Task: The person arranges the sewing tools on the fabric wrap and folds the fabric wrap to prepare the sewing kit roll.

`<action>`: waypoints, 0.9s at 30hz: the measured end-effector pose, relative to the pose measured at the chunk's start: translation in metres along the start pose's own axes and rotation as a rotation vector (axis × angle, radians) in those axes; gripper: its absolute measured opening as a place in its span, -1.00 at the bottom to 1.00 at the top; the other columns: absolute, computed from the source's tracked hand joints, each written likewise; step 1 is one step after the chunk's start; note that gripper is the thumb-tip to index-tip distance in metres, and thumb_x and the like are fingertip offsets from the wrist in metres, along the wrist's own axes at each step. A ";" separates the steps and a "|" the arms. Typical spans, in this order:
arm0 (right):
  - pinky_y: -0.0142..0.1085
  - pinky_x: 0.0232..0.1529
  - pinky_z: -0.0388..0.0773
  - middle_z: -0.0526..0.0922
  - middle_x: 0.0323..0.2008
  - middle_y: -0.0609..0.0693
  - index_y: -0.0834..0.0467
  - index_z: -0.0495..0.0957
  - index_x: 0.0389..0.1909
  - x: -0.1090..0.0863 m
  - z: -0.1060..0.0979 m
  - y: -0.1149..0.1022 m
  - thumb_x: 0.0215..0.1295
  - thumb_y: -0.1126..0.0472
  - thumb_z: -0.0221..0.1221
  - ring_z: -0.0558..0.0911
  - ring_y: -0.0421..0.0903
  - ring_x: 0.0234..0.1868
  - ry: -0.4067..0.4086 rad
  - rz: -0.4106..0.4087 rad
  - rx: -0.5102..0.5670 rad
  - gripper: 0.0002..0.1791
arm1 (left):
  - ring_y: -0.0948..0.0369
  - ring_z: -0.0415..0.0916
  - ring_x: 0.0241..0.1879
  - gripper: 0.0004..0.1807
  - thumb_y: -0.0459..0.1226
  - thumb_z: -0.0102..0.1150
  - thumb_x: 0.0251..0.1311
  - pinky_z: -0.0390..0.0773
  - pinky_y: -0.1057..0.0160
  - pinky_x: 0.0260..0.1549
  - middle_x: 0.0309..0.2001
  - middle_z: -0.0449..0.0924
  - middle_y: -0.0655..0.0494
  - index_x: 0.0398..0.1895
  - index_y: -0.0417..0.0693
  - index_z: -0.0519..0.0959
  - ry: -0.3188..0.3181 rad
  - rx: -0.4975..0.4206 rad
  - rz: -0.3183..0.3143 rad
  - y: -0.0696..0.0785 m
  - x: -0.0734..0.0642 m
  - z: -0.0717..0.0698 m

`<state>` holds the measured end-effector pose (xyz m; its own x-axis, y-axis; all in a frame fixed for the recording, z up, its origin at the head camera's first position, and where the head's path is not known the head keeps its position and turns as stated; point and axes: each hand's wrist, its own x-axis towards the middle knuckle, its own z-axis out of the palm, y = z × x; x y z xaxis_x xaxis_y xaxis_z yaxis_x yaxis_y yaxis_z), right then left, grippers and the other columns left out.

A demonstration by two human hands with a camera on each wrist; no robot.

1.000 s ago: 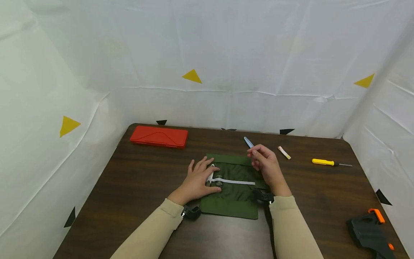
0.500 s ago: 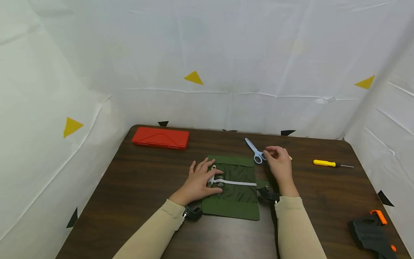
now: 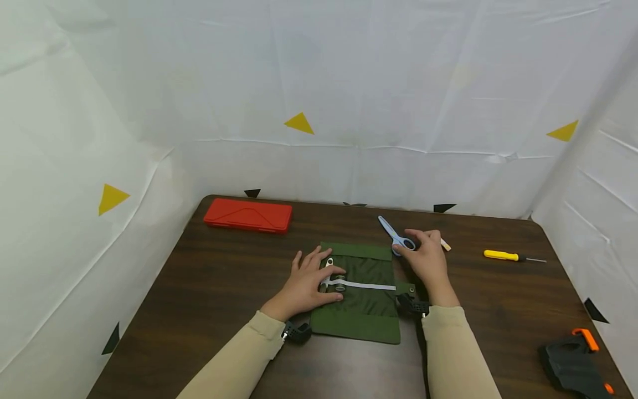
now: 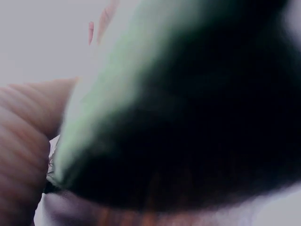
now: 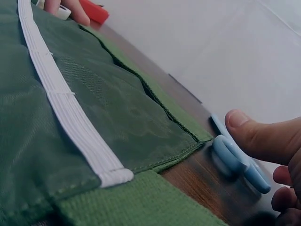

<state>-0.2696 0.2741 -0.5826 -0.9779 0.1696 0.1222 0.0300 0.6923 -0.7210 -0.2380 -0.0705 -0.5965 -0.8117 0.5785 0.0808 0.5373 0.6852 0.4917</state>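
Observation:
A green fabric organizer (image 3: 364, 327) lies spread out, a white elastic strap (image 3: 371, 286) running across it. My left hand (image 3: 306, 285) rests on its left side with fingers spread. By that thumb and forefinger, the strap crosses a white tool with a holed end (image 3: 329, 262) and a small grey roll (image 3: 340, 283). Light-blue scissors (image 3: 389, 228) lie behind the organizer's right corner. My right hand (image 3: 427, 260) is at their handles, thumb and forefinger spread on either side. In the right wrist view, the thumb (image 5: 240, 123) stands just above a handle loop (image 5: 230, 153).
A red case (image 3: 247, 215) lies at the back left. A small whitish strip (image 3: 445, 244) sits behind my right hand. Further right are a yellow-handled screwdriver (image 3: 503, 255) and, near the front, a black and orange clamp (image 3: 570, 360). White sheeting encloses the table's back and sides.
My right hand first moved right, uncovering the scissors, then came back left and spread its thumb and forefinger around the handles. My left hand has stayed on the organizer.

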 end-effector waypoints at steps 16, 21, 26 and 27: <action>0.12 0.01 0.54 0.45 0.14 0.29 0.23 0.68 0.28 0.001 -0.003 -0.003 0.37 0.01 0.51 0.58 0.22 0.01 -0.037 -0.021 -0.084 -0.42 | -0.12 -0.17 0.79 -0.38 0.26 0.43 0.33 -0.32 -0.45 0.67 0.76 0.07 0.03 0.42 0.50 0.57 -0.014 -0.022 -0.029 0.003 0.000 -0.004; 0.17 0.05 0.55 0.58 0.16 0.29 0.22 0.58 0.25 0.001 -0.003 -0.001 0.36 0.00 0.51 0.65 0.25 0.07 -0.055 -0.028 -0.059 -0.41 | -0.12 -0.18 0.79 -0.39 0.25 0.45 0.31 -0.33 -0.43 0.68 0.76 0.07 0.03 0.40 0.49 0.58 -0.001 -0.032 -0.046 0.002 0.000 -0.003; -0.01 -0.03 0.55 0.75 0.08 0.25 0.16 0.49 0.22 0.000 0.001 0.004 0.39 0.09 0.49 0.70 0.18 0.01 0.000 -0.010 0.023 -0.48 | -0.17 -0.18 0.79 -0.39 0.24 0.47 0.30 -0.29 -0.43 0.68 0.76 0.08 -0.01 0.38 0.47 0.60 0.015 -0.044 -0.051 0.001 0.000 -0.001; -0.09 -0.04 0.54 0.76 0.06 0.23 0.16 0.50 0.22 0.000 0.001 0.005 0.40 0.12 0.48 0.70 0.14 -0.01 0.016 -0.006 0.048 -0.50 | -0.17 -0.19 0.79 -0.39 0.23 0.47 0.30 -0.29 -0.42 0.68 0.76 0.07 -0.02 0.38 0.47 0.60 0.015 -0.050 -0.053 0.001 0.000 -0.001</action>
<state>-0.2694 0.2765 -0.5871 -0.9745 0.1774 0.1373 0.0140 0.6590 -0.7520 -0.2377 -0.0699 -0.5949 -0.8422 0.5351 0.0660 0.4817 0.6918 0.5380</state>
